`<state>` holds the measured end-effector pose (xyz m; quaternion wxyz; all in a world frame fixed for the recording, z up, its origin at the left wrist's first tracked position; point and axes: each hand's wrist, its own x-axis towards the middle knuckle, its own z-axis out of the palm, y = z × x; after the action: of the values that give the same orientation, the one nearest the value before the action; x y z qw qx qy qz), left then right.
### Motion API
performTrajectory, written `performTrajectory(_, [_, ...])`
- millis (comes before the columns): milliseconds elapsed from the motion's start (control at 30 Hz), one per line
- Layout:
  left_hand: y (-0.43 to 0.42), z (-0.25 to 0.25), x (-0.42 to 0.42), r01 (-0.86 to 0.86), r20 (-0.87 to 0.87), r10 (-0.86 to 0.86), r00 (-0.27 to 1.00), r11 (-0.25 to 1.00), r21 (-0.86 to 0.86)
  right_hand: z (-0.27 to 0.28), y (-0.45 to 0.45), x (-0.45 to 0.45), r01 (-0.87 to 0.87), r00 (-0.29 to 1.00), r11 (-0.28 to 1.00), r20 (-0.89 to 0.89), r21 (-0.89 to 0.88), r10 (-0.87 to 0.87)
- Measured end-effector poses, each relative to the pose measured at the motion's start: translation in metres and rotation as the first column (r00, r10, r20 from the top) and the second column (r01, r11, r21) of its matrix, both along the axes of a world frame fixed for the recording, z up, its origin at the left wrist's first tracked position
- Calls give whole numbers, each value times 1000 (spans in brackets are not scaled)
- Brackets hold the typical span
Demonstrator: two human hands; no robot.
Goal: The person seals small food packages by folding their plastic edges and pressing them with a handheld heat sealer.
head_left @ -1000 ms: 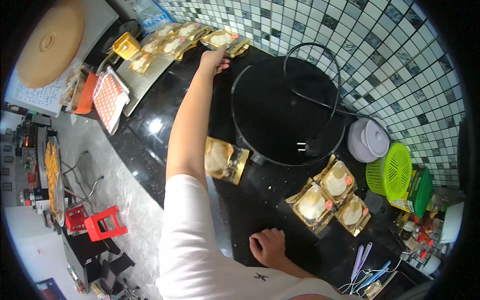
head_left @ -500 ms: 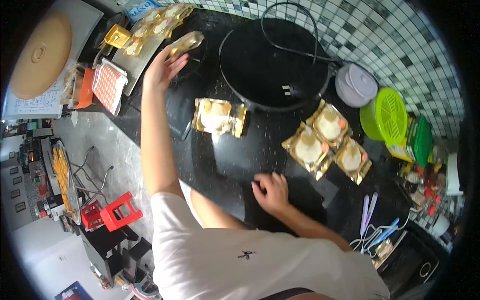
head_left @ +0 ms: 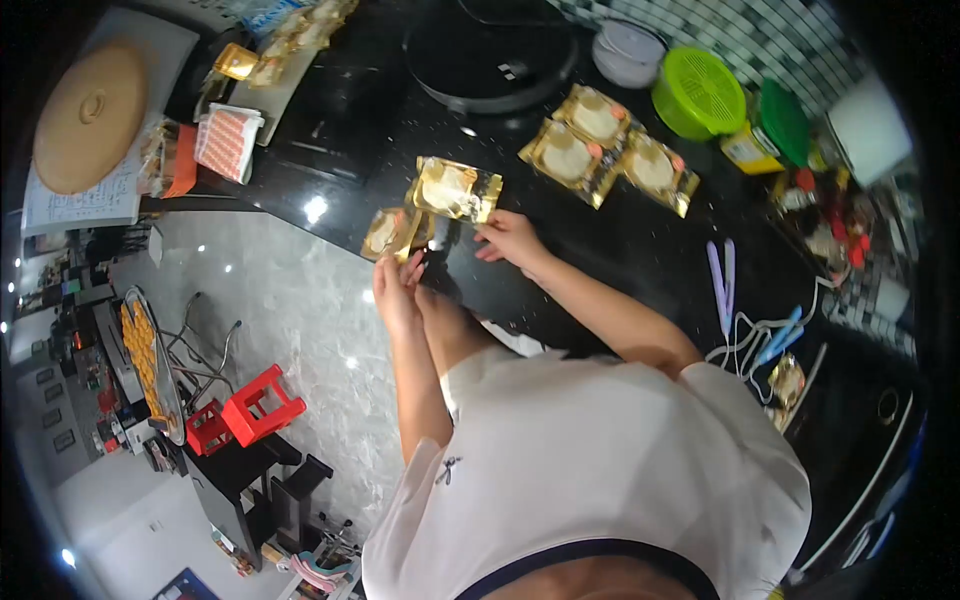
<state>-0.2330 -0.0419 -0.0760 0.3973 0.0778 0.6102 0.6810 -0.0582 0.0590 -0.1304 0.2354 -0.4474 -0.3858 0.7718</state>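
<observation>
My left hand (head_left: 398,292) is closed with its fingertips on the near edge of a gold packet (head_left: 385,232) that has a clear window and a round pale item inside. Another gold packet (head_left: 455,190) overlaps it to the right. My right hand (head_left: 512,243) has its fingers at the lower right corner of that packet, pinching it as far as I can see. Further right, three similar gold packets (head_left: 568,155) lie grouped on the black counter (head_left: 620,260).
Behind stand a black round appliance (head_left: 490,60), a lilac container (head_left: 628,52) and a green basket (head_left: 700,92). A purple hair straightener (head_left: 722,285) with white cord lies right. Left are an orange-patterned packet (head_left: 228,143) and more gold packets (head_left: 300,40). Red stools (head_left: 262,405) stand on the floor.
My left hand has come back from the far left with its packet to the middle packets. My right hand has moved from the bare counter to the middle packet, which is now nearer me. The view has shifted.
</observation>
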Motion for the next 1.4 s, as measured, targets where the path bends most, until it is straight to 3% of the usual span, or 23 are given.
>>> performTrajectory(133, [-4, 0, 59, 164, 6, -164, 986, 986, 4, 19, -63, 112, 51, 996, 998, 76, -47, -47])
performTrajectory(167, [-3, 14, 84, 140, 30, -138, 990, 985, -100, 12, -71, 138, 98, 992, 995, 87, -15, -97])
performTrajectory(200, [-7, -15, 89, 203, 108, -202, 973, 979, 2, 7, -85, 162, 143, 985, 990, 99, 3, -142])
performTrajectory(300, [2, -21, 129, 277, 206, -253, 945, 956, -96, 17, -107, 214, 173, 960, 980, 206, 97, -190])
performTrajectory(433, [19, -26, 167, 494, 380, -449, 809, 869, -26, 13, -117, 250, 233, 947, 957, 183, 175, -264])
performTrajectory(500, [17, -19, 188, 718, 135, -705, 696, 682, -138, 15, -113, 260, 270, 944, 939, 132, 215, -302])
performTrajectory(567, [19, -31, 197, 828, -93, -888, 450, 454, -330, 15, -107, 265, 312, 932, 923, 117, 225, -343])
performTrajectory(700, [23, -18, 221, 739, -307, -895, 322, 441, -509, 22, -102, 259, 464, 857, 848, 113, 257, -504])
performTrajectory(800, [19, -21, 227, 733, -169, -893, 417, 441, -518, 18, -104, 256, 499, 834, 833, 130, 237, -536])
performTrajectory(900, [17, -35, 224, 711, -270, -864, 424, 503, -491, 10, -102, 253, 482, 851, 838, 90, 255, -517])
performTrajectory(1000, [25, -55, 223, 674, -454, -799, 393, 587, -449, 0, -84, 252, 452, 818, 809, 188, 375, -544])
performTrajectory(1133, [33, -77, 223, 721, -284, -776, 563, 629, -291, 5, -70, 257, 386, 865, 884, 229, 262, -446])
performTrajectory(1400, [19, -44, 223, 771, 4, -776, 631, 626, -113, 14, -73, 261, 317, 901, 930, 249, 185, -356])
